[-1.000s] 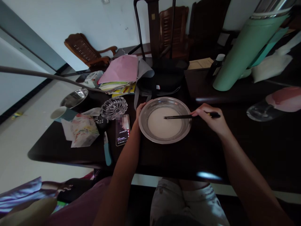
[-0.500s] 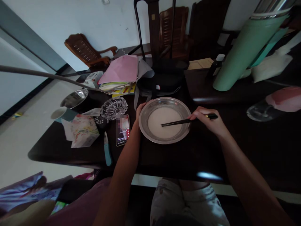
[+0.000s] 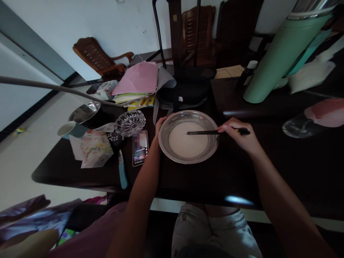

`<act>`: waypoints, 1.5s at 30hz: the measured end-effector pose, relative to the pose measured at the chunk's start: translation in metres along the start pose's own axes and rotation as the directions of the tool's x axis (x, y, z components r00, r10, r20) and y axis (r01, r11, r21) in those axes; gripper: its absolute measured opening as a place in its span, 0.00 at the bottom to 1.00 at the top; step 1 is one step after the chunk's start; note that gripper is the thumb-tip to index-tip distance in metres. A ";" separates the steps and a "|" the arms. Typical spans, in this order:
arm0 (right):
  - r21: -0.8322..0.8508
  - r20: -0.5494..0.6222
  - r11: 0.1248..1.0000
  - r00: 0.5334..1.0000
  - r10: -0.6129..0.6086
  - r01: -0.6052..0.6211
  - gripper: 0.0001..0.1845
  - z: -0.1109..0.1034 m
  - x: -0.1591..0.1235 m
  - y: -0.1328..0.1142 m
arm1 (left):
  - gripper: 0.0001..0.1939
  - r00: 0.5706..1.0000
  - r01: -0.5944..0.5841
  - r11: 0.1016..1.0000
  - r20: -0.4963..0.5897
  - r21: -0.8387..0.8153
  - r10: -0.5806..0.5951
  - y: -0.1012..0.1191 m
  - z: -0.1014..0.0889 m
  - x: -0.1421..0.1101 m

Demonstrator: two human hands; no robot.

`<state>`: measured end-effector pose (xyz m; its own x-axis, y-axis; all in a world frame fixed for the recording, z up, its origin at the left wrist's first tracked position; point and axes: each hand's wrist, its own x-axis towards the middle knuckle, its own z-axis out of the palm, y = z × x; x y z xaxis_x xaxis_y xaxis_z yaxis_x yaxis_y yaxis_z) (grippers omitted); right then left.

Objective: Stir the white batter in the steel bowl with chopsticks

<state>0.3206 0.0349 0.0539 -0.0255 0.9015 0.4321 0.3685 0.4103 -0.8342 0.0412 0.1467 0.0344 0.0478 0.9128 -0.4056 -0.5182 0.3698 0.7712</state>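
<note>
A round metal bowl [image 3: 165, 145] stands on the dark table, holding a milky white liquid [image 3: 188, 145]. My left hand [image 3: 160, 125] grips the bowl's left rim, its fingers partly hidden behind the wall. In my right hand [image 3: 236, 134], closed at the bowl's right side, are dark chopsticks [image 3: 205, 132] with gold bands near their thick ends. They lie nearly level, their tips in the white liquid near the middle of the bowl. Left of my left forearm is a lit phone [image 3: 140, 148], and beside that a knife [image 3: 122, 173] with a teal handle.
Behind the phone sits a cut-glass dish [image 3: 130, 123]. A tissue pack [image 3: 96, 148], a cup [image 3: 72, 129] and a steel basin [image 3: 84, 111] are at the left. Papers [image 3: 137, 79] and a black bag [image 3: 185, 93] lie behind the bowl. A tall green thermos [image 3: 285, 57] stands at the right.
The chopstick tips have moved away from me through the white liquid, and the chopsticks now lie more level. My right hand shifted slightly; my left hand stays at the rim.
</note>
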 end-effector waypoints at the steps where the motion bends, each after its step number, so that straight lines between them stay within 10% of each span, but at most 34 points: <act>1: 0.004 -0.029 1.000 0.999 0.027 -0.027 0.18 0.000 0.000 0.000 | 0.18 1.000 0.005 1.000 0.003 0.000 -0.005 0.000 0.000 0.000; 45: 0.026 0.041 0.999 0.999 0.020 -0.021 0.17 -0.001 -0.001 0.002 | 0.17 1.000 -0.020 1.000 -0.011 0.008 0.020 -0.003 -0.005 0.005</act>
<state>0.3228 0.0349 0.0522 -0.0559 0.9143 0.4012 0.3446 0.3948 -0.8517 0.0389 0.1493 0.0281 0.0280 0.9179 -0.3959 -0.5125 0.3532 0.7827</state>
